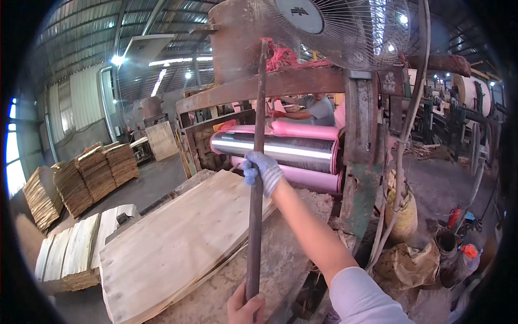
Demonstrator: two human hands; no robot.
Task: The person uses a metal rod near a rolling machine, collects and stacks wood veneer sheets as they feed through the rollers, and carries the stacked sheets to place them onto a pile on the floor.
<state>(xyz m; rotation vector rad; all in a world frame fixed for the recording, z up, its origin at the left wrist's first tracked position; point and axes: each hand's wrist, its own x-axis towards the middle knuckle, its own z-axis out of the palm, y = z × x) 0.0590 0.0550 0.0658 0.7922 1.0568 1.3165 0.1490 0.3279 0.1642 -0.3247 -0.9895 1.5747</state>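
A long dark pole [256,237] stands nearly upright in front of me, its upper end reaching across the machine's frame. My right hand [263,171], in a blue-grey glove, is closed around its middle. Lower down, at the bottom edge of the view, my bare left hand [245,305] grips the same pole; part of that hand is cut off. Behind the pole lies a roller machine with a shiny metal roller [280,150] and pink-coated rollers [307,177]. Pale wood veneer sheets [172,243] are stacked on the worn table left of the pole.
Beyond the rollers, another person [318,110] leans with an arm extended. A caged fan [345,27] hangs overhead. Veneer stacks [91,178] stand on the left floor. Cables [402,135], a yellow sack [403,213] and a brown sack [407,264] are at the right.
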